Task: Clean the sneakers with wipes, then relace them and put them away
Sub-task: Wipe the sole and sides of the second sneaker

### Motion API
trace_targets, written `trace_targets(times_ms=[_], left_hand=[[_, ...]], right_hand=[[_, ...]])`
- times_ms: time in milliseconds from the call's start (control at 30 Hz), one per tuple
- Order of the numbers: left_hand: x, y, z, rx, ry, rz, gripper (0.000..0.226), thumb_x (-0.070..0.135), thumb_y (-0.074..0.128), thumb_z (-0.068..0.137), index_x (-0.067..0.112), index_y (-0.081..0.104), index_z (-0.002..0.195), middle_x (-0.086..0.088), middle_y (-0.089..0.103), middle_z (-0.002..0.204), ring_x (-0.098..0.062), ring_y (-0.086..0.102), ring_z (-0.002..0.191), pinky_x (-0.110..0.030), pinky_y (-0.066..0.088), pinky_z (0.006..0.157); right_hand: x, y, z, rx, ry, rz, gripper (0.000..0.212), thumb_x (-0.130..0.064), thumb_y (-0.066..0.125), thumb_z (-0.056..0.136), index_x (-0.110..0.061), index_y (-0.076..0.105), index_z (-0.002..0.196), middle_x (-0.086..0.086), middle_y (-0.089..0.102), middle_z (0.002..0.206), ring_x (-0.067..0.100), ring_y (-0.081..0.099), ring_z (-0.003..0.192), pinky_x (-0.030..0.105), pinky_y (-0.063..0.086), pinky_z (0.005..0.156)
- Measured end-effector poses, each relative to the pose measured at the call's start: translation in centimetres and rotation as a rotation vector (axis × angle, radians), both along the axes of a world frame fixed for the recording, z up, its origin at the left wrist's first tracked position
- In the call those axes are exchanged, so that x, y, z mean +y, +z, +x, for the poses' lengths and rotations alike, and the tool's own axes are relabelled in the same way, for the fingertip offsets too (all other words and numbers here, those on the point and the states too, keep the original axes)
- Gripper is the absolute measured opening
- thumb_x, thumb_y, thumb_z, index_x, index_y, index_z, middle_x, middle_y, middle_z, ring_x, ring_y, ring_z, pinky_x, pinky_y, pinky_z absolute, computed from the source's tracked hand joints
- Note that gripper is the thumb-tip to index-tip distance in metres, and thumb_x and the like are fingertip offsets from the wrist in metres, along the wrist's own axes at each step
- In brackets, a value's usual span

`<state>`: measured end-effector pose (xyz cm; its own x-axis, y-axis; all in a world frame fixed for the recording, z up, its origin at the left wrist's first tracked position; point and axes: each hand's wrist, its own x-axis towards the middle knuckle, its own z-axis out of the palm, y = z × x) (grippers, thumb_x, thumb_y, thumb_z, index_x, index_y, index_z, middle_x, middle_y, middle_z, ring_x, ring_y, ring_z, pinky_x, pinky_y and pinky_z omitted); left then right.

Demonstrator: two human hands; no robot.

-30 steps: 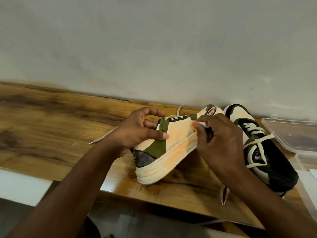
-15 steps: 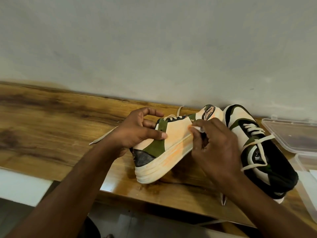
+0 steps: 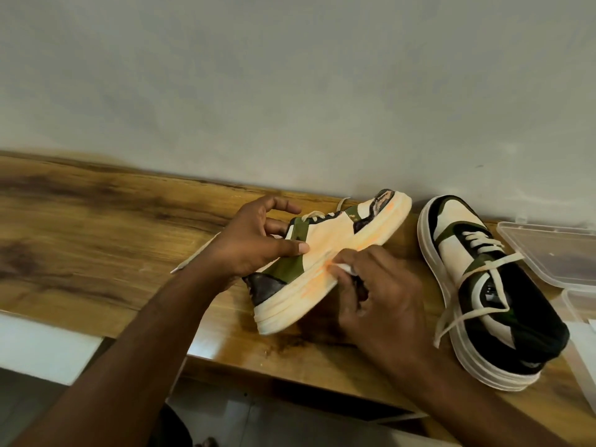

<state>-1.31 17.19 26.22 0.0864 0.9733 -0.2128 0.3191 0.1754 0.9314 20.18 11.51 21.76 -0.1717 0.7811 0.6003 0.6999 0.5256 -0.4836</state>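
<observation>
Here 2 sneakers (image 3: 325,253) (image 3: 490,295), 2 hands (image 3: 254,243) (image 3: 383,295), 1 wipe (image 3: 343,267) pressed on sole

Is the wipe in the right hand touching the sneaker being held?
Touching. The head view shows the white wipe, pinched in the right hand, pressed against the orange-stained sole edge of the tilted sneaker, with no gap visible between them.

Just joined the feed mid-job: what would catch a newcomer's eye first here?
The orange-smeared sneaker, tipped on its side mid-table, held by the left hand while the right hand rubs a white wipe along its sole. The second sneaker stands upright to its right, laces loose, beside a clear plastic box.
</observation>
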Motion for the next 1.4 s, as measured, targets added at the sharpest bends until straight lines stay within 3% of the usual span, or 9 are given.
trace_targets(times_ms=[133, 333, 533, 667, 767, 900, 1033, 1200, 1400], left_hand=[[-0.2, 0.0, 0.1, 0.03, 0.016, 0.045, 0.054, 0.009, 0.088, 0.081, 0.028, 0.062, 0.123, 0.002, 0.081, 0.1, -0.024, 0.078, 0.093, -0.054, 0.062, 0.089], [-0.5, 0.4, 0.8, -0.011, -0.032, 0.081, 0.053, 0.003, 0.086, 0.081, 0.023, 0.061, 0.124, -0.002, 0.081, 0.101, -0.037, 0.077, 0.096, -0.061, 0.06, 0.09], [-0.8, 0.6, 0.9, -0.008, -0.04, 0.112, 0.057, -0.001, 0.086, 0.079, 0.023, 0.061, 0.125, -0.003, 0.081, 0.1, -0.035, 0.078, 0.093, -0.06, 0.061, 0.088], [-1.2, 1.6, 0.9, 0.029, -0.102, 0.129, 0.062, 0.001, 0.087, 0.079, 0.027, 0.06, 0.127, -0.004, 0.081, 0.098, -0.017, 0.076, 0.07, -0.036, 0.063, 0.066], [-1.7, 2.4, 1.0, 0.08, -0.128, 0.146, 0.062, -0.001, 0.087, 0.079, 0.025, 0.06, 0.129, -0.006, 0.08, 0.098, 0.002, 0.055, 0.04, -0.009, 0.042, 0.046], [-1.9, 2.6, 0.9, 0.089, -0.137, 0.177, 0.061, 0.005, 0.09, 0.076, 0.027, 0.062, 0.126, -0.005, 0.08, 0.091, -0.003, 0.043, 0.037, -0.014, 0.039, 0.045], [-1.8, 2.2, 1.3, 0.134, -0.1, 0.199, 0.066, 0.022, 0.098, 0.066, 0.033, 0.063, 0.121, -0.002, 0.08, 0.085, -0.011, 0.047, 0.046, -0.026, 0.041, 0.051], [-1.9, 2.2, 1.7, 0.137, -0.105, 0.202, 0.062, 0.018, 0.097, 0.067, 0.033, 0.064, 0.118, -0.004, 0.079, 0.084, -0.006, 0.056, 0.049, -0.026, 0.046, 0.052], [-2.3, 2.6, 2.2, 0.123, -0.128, 0.206, 0.06, 0.014, 0.096, 0.07, 0.03, 0.064, 0.119, -0.003, 0.078, 0.078, -0.001, 0.056, 0.047, -0.014, 0.041, 0.048]], right_hand=[[-0.1, -0.3, -0.2, -0.025, 0.086, -0.024, 0.023, -0.013, 0.075, 0.094, -0.009, 0.075, 0.116, 0.003, 0.07, 0.106, 0.014, 0.066, 0.096, 0.023, 0.057, 0.083], [2.6, 1.3, 2.7, -0.016, -0.086, 0.014, 0.022, -0.015, 0.074, 0.094, -0.009, 0.077, 0.114, 0.004, 0.072, 0.104, 0.019, 0.069, 0.089, 0.04, 0.062, 0.075], [-0.4, 0.7, -0.2, -0.049, 0.061, -0.034, 0.025, -0.014, 0.08, 0.089, -0.012, 0.077, 0.114, 0.001, 0.074, 0.106, 0.012, 0.067, 0.094, 0.019, 0.055, 0.085], [1.4, 2.1, 1.6, 0.014, -0.017, -0.043, 0.017, -0.017, 0.078, 0.09, -0.016, 0.078, 0.107, -0.005, 0.073, 0.102, 0.003, 0.061, 0.088, 0.013, 0.055, 0.08], [3.1, 2.9, 3.5, 0.039, -0.109, -0.041, 0.013, -0.02, 0.077, 0.092, -0.015, 0.079, 0.104, -0.003, 0.072, 0.095, 0.008, 0.062, 0.077, 0.02, 0.053, 0.071], [4.1, 2.9, 4.7, 0.035, -0.196, -0.06, 0.008, -0.02, 0.078, 0.093, -0.015, 0.079, 0.1, -0.003, 0.068, 0.086, 0.005, 0.054, 0.071, 0.008, 0.04, 0.068], [2.7, 2.6, 3.0, 0.042, -0.174, -0.087, 0.013, -0.019, 0.076, 0.093, -0.017, 0.079, 0.106, -0.003, 0.072, 0.096, 0.012, 0.064, 0.081, 0.032, 0.057, 0.073], [1.9, 2.3, 1.9, -0.126, -0.104, -0.069, 0.015, -0.026, 0.075, 0.094, -0.021, 0.077, 0.108, -0.005, 0.07, 0.103, 0.015, 0.065, 0.087, 0.033, 0.058, 0.072], [4.4, 2.7, 4.8, -0.056, -0.274, -0.09, 0.009, -0.026, 0.073, 0.095, -0.022, 0.077, 0.103, -0.004, 0.069, 0.095, 0.021, 0.065, 0.081, 0.042, 0.056, 0.07]])
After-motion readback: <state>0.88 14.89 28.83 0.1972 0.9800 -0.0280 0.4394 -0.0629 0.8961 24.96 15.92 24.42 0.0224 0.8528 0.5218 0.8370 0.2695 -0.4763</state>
